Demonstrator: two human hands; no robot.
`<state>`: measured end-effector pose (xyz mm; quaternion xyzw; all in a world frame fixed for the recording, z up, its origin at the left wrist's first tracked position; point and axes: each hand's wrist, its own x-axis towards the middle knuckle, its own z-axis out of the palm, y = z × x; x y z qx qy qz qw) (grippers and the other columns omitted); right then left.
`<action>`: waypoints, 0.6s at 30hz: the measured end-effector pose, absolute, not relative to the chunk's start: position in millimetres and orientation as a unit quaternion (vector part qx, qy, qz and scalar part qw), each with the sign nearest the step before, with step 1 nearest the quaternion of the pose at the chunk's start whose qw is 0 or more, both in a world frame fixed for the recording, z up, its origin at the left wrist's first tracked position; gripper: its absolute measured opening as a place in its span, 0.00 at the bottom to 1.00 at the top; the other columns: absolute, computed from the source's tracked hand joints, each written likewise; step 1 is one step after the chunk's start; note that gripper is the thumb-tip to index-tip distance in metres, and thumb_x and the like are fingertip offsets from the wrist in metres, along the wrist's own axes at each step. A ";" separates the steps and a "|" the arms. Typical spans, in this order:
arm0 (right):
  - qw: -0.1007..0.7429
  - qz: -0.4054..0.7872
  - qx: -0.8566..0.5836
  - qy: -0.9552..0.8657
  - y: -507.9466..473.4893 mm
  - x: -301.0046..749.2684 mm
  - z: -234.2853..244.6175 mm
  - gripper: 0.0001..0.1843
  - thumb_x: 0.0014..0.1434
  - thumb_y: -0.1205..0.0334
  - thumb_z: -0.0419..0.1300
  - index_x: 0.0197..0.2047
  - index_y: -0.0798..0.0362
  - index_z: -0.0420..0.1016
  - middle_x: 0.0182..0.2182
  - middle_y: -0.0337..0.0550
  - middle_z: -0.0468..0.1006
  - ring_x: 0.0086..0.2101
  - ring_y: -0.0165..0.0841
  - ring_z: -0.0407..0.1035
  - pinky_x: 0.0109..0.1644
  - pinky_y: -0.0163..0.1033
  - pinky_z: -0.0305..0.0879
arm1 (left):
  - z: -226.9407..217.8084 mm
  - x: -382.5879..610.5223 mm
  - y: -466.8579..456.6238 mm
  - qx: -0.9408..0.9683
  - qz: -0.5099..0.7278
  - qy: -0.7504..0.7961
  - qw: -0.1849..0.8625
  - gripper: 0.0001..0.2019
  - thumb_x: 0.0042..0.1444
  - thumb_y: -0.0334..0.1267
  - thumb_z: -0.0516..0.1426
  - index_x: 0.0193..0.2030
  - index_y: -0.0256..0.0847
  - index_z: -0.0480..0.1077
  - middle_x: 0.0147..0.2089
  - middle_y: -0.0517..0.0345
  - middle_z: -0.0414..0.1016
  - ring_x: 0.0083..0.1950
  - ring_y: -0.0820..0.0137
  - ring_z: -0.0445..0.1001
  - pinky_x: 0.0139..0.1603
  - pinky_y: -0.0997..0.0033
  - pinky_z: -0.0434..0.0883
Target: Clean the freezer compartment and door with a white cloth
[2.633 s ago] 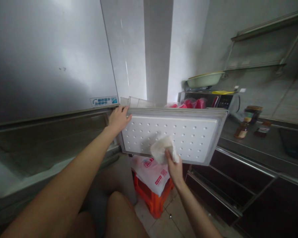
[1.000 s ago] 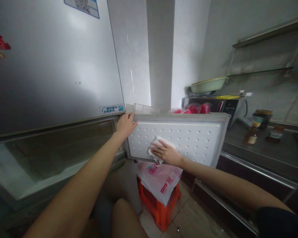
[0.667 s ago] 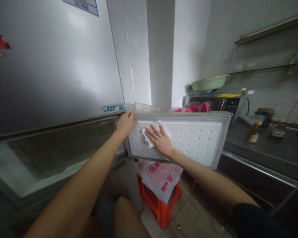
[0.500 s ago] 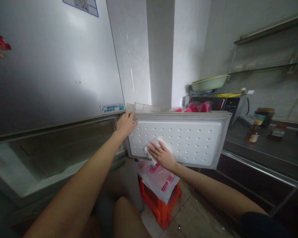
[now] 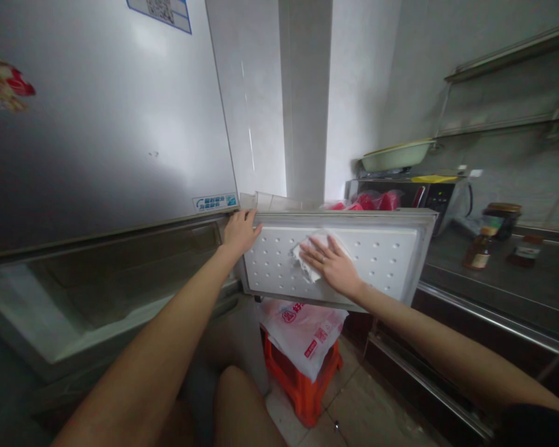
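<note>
A small fridge compartment door [image 5: 382, 261] stands swung open, its white dimpled inner panel facing me. My left hand [image 5: 240, 231] grips the door's top left corner by the hinge side. My right hand [image 5: 330, 264] lies flat, fingers spread, pressing a white cloth [image 5: 305, 261] against the upper middle of the panel. The open compartment [image 5: 97, 292] behind the door shows at the left, under the big silver upper fridge door [image 5: 102, 118].
An orange plastic stool [image 5: 302, 385] with a white printed bag [image 5: 302, 332] on it stands on the floor under the door. At right a dark counter [image 5: 494, 279] holds bottles and jars, a microwave [image 5: 428, 195] with a green basin [image 5: 395, 154] on top. My knee [image 5: 242, 410] is low in the middle.
My right hand with the cloth has slid up and to the right across the panel from its lower left part. The left hand has kept its grip on the door corner.
</note>
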<state>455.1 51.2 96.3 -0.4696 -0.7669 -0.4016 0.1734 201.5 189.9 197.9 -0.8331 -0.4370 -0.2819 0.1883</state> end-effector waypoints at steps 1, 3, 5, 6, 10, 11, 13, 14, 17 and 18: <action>0.181 -0.403 -0.482 -0.757 52.4 453.7 111.0 0.29 0.68 0.66 0.50 0.71 0.45 0.54 0.70 0.36 0.56 0.71 0.38 0.38 0.75 0.59 0.32 | 197.7 201.3 190.7 -0.833 -0.281 -0.437 0.188 0.25 0.67 0.45 0.50 0.67 0.34 0.62 0.64 0.40 0.67 0.63 0.53 0.66 0.63 0.57 0.64; 0.194 -0.410 -0.500 -0.737 55.2 449.1 127.8 0.29 0.69 0.65 0.48 0.71 0.45 0.52 0.70 0.36 0.54 0.71 0.39 0.36 0.74 0.61 0.31 | 197.7 200.9 192.0 -0.835 -0.278 -0.436 0.189 0.25 0.67 0.45 0.49 0.67 0.34 0.62 0.64 0.40 0.67 0.63 0.53 0.66 0.63 0.57 0.65; 0.203 -0.417 -0.514 -0.722 57.3 443.4 124.2 0.29 0.69 0.65 0.48 0.72 0.45 0.51 0.70 0.36 0.54 0.71 0.40 0.36 0.74 0.63 0.32 | 198.4 200.6 192.6 -0.836 -0.272 -0.435 0.194 0.26 0.67 0.45 0.49 0.67 0.34 0.61 0.63 0.41 0.68 0.62 0.53 0.66 0.62 0.57 0.65; 0.203 -0.418 -0.515 -0.720 57.6 441.1 114.6 0.30 0.69 0.65 0.48 0.72 0.46 0.51 0.70 0.36 0.54 0.71 0.40 0.36 0.73 0.63 0.34 | 198.8 200.5 192.6 -0.837 -0.269 -0.434 0.197 0.26 0.67 0.45 0.49 0.67 0.34 0.61 0.63 0.41 0.68 0.62 0.53 0.67 0.63 0.57 0.65; 0.173 -0.404 -0.474 -0.763 48.9 443.8 39.5 0.30 0.66 0.68 0.51 0.70 0.48 0.55 0.68 0.40 0.60 0.70 0.38 0.44 0.72 0.60 0.43 | 200.1 200.5 191.9 -0.839 -0.266 -0.433 0.195 0.26 0.67 0.45 0.49 0.67 0.34 0.61 0.64 0.39 0.67 0.63 0.53 0.67 0.63 0.56 0.65; 0.167 -0.400 -0.456 -0.777 44.5 448.1 17.4 0.30 0.65 0.68 0.51 0.69 0.49 0.57 0.67 0.40 0.62 0.70 0.37 0.46 0.72 0.58 0.46 | 200.2 200.7 191.7 -0.838 -0.266 -0.435 0.194 0.26 0.67 0.45 0.49 0.67 0.34 0.61 0.64 0.39 0.67 0.63 0.52 0.67 0.63 0.56 0.65; 0.163 -0.396 -0.423 -0.799 35.1 459.8 -21.1 0.27 0.65 0.68 0.50 0.67 0.49 0.61 0.66 0.39 0.65 0.69 0.34 0.49 0.72 0.53 0.48 | 200.2 201.1 191.4 -0.837 -0.267 -0.437 0.195 0.26 0.67 0.45 0.49 0.67 0.34 0.61 0.64 0.40 0.67 0.63 0.52 0.66 0.63 0.57 0.64; 0.165 -0.396 -0.411 -0.804 30.7 465.9 -35.2 0.26 0.65 0.69 0.49 0.66 0.49 0.63 0.65 0.38 0.66 0.68 0.33 0.50 0.72 0.50 0.48 | 200.2 201.3 191.2 -0.836 -0.267 -0.437 0.196 0.26 0.67 0.45 0.49 0.67 0.34 0.61 0.64 0.40 0.67 0.63 0.52 0.66 0.63 0.57 0.65; 0.162 -0.399 -0.398 -0.810 22.1 479.5 -51.8 0.24 0.67 0.67 0.46 0.63 0.46 0.67 0.62 0.33 0.70 0.66 0.28 0.55 0.73 0.42 0.44 | 200.1 201.8 190.6 -0.836 -0.270 -0.434 0.198 0.26 0.67 0.45 0.50 0.67 0.33 0.62 0.64 0.40 0.67 0.62 0.53 0.67 0.63 0.57 0.65; 0.161 -0.398 -0.396 -0.812 20.8 481.4 -49.7 0.24 0.67 0.67 0.46 0.63 0.44 0.67 0.61 0.32 0.71 0.66 0.27 0.55 0.74 0.41 0.43 | 200.1 201.7 190.4 -0.836 -0.272 -0.434 0.198 0.25 0.67 0.44 0.50 0.67 0.33 0.62 0.64 0.40 0.67 0.62 0.53 0.67 0.63 0.57 0.65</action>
